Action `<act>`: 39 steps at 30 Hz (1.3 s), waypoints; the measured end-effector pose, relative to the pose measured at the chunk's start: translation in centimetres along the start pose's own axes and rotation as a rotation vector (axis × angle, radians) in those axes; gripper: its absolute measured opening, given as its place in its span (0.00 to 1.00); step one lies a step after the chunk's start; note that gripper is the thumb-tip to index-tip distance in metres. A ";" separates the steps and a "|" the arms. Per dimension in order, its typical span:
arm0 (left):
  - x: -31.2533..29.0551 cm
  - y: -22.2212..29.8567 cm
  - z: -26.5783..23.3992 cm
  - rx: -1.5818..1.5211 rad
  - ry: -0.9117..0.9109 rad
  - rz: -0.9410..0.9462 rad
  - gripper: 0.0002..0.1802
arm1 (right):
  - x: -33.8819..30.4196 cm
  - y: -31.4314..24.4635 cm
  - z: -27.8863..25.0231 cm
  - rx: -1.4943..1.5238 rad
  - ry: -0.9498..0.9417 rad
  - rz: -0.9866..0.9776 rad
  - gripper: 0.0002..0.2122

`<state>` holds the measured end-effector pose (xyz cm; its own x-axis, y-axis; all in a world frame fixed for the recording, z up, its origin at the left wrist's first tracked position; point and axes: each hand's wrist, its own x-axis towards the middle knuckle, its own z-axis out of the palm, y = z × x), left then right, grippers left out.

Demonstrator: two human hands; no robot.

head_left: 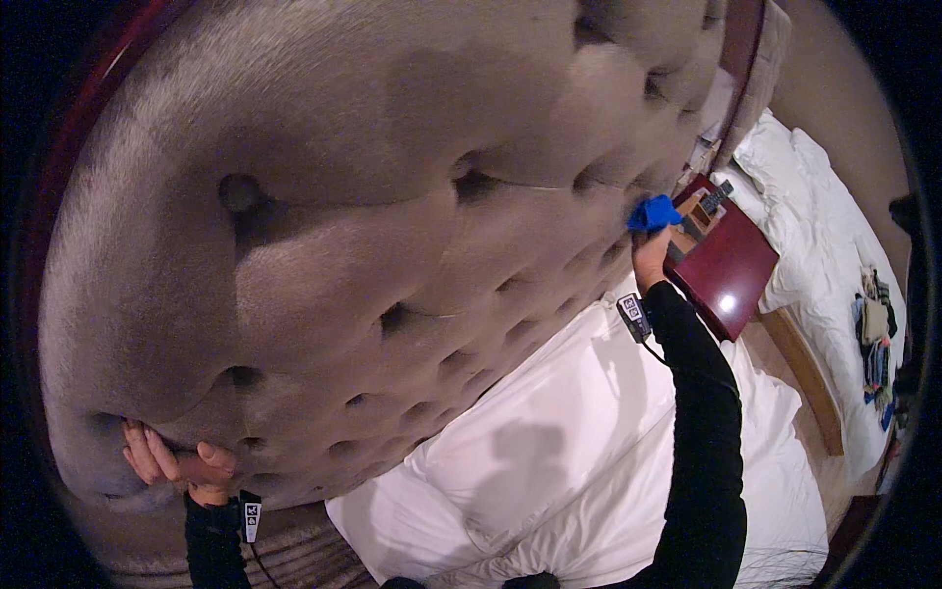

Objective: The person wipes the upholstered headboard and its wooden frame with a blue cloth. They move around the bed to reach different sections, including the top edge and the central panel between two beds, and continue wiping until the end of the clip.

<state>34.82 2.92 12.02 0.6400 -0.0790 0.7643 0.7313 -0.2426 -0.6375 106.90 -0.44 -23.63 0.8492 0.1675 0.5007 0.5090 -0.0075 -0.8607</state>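
A large tufted headboard (373, 226), grey-brown and velvety with deep button dimples, fills the upper left and centre of the frame and crowds nearly everything else out. A dark red wooden frame edges it along the upper left rim.

At right of centre, the right hand (652, 253) is stretched out along its black sleeve, fingers clenched around a bright blue cloth (654, 212) that is pressed against the headboard's far edge. Just beyond the cloth stands a glossy dark red nightstand (731, 270), with a small box and a dark remote-like object on top; it sits close against the headboard's side, leaving little room past the cloth.

At lower left, the left hand (172, 459) curls its fingers over the headboard's near lower edge, gripping the padding; a small tag hangs at the wrist.

Below the headboard, the white pillows (549, 452) and rumpled bedding spread across the lower centre, soft and creased, lying under the right forearm. This is the widest open stretch in view.

At far right lies a second bed (824, 206) with white bedding, and a heap of mixed clothes (875, 339) lies on it near the frame's edge. A tan strip of floor separates the beds.
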 end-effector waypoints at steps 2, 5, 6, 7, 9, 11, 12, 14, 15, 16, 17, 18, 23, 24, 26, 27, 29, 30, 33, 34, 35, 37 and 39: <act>0.0 0.0 0.2 -0.019 0.024 0.009 0.31 | 1.6 -2.7 -1.8 -0.252 -0.147 -0.023 0.19; -0.1 -0.1 0.2 -0.010 0.015 0.015 0.31 | 5.1 -6.6 -2.6 -0.236 0.105 -0.396 0.19; -0.1 -0.1 0.2 0.000 0.012 0.016 0.31 | 6.4 -7.0 -2.6 -0.310 0.160 -0.405 0.19; -0.2 -0.1 0.1 0.013 0.011 0.016 0.31 | 7.0 -7.2 -2.3 -0.193 0.137 -0.271 0.16; -0.2 -0.1 0.1 0.013 0.010 0.016 0.31 | 7.5 -6.2 -1.7 0.624 -0.110 0.544 0.14; -0.3 -0.1 0.1 0.024 -0.003 0.022 0.31 | 5.1 -4.3 -0.9 0.914 -0.104 0.692 0.14; -0.3 -0.1 0.0 0.038 -0.014 0.029 0.32 | 4.4 -3.6 -1.2 0.814 -0.233 0.428 0.14; -0.1 -0.1 0.1 0.045 -0.020 0.028 0.32 | 2.9 -3.2 -2.0 0.524 -0.343 0.177 0.14; 0.0 -0.1 0.1 0.032 -0.018 0.018 0.32 | 2.4 -3.7 -2.9 0.361 -0.359 0.123 0.15; 0.0 0.0 0.1 0.009 0.011 0.014 0.31 | 2.2 -4.7 -3.9 0.147 -0.342 0.089 0.15; 0.1 0.1 0.2 0.015 0.002 0.010 0.31 | 1.7 -6.1 -4.2 0.201 -0.302 0.052 0.16; 0.2 0.1 0.2 0.017 0.019 0.016 0.31 | 1.7 -8.1 -3.8 0.137 -0.179 -0.049 0.17; 0.4 0.2 0.2 0.037 0.018 0.017 0.31 | 0.8 -17.1 -0.5 -0.039 0.118 -0.322 0.21; 0.4 0.2 0.2 0.045 0.014 0.020 0.31 | -0.4 -18.0 0.2 -0.070 0.172 -0.265 0.20; 0.4 0.1 0.1 0.057 0.013 0.033 0.31 | -2.9 -18.3 0.7 -0.128 0.182 -0.255 0.21; 0.3 0.0 0.1 0.055 0.013 0.048 0.31 | -4.4 -17.9 0.5 -0.153 0.134 -0.246 0.21; 0.3 0.0 0.1 0.052 0.006 0.054 0.31 | -6.5 -16.8 0.1 -0.095 0.095 -0.249 0.23; 0.3 0.0 0.0 0.051 0.000 0.044 0.31 | -7.7 -16.1 -0.3 -0.060 0.031 -0.203 0.24; 0.3 0.2 0.1 0.036 0.008 0.040 0.32 | -10.6 -14.1 -1.6 -0.083 -0.104 -0.195 0.24; 0.4 0.2 0.1 0.033 0.016 0.045 0.32 | -11.1 -13.4 -2.1 -0.065 -0.177 -0.166 0.24; 0.4 0.2 0.1 0.030 0.017 0.042 0.32 | -11.2 -12.8 -2.5 -0.056 -0.267 -0.107 0.23; 0.4 0.3 0.1 0.028 0.017 0.031 0.33 | -9.5 -11.0 -3.4 -0.046 -0.171 -0.219 0.20; 0.5 0.4 0.1 0.040 0.013 0.031 0.33 | -6.6 -9.0 -3.0 -0.030 0.115 -0.261 0.19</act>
<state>35.44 2.93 12.17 0.6597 -0.0988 0.7450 0.7200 -0.2009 -0.6643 97.13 -4.48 -18.86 0.6982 0.0545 0.7138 0.7152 -0.0083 -0.6989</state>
